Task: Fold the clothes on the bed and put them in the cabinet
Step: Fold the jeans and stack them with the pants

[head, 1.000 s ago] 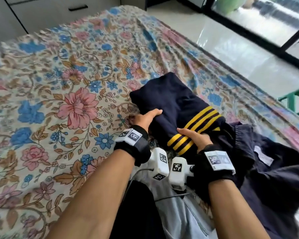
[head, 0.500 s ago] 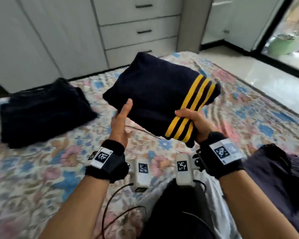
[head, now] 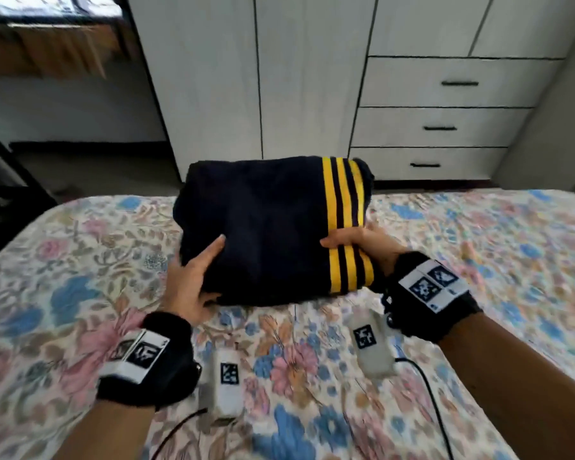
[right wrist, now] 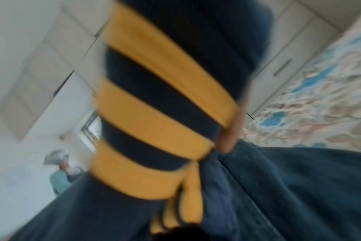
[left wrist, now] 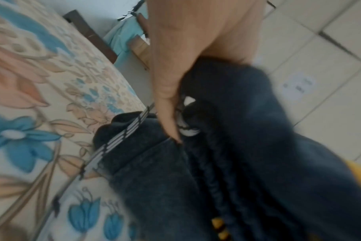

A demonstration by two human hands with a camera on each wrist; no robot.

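A folded navy garment with three yellow stripes is held level above the floral bed, facing the white cabinet. My left hand grips its near left corner, thumb on top and fingers underneath. My right hand pinches the striped right edge, thumb lying across the stripes. The left wrist view shows my thumb pressed on the navy cloth, with another dark garment with a white striped band on the bed below. In the blurred right wrist view the stripes fill the middle.
The cabinet's doors are closed, with three drawers at the right. A gap of floor lies between bed end and cabinet. A dark piece of furniture stands at the left. A cable trails over the bed near my right wrist.
Both hands lifted the folded garment off the bed and carried it toward the bed's end. My view swung from the window side to face the cabinet.
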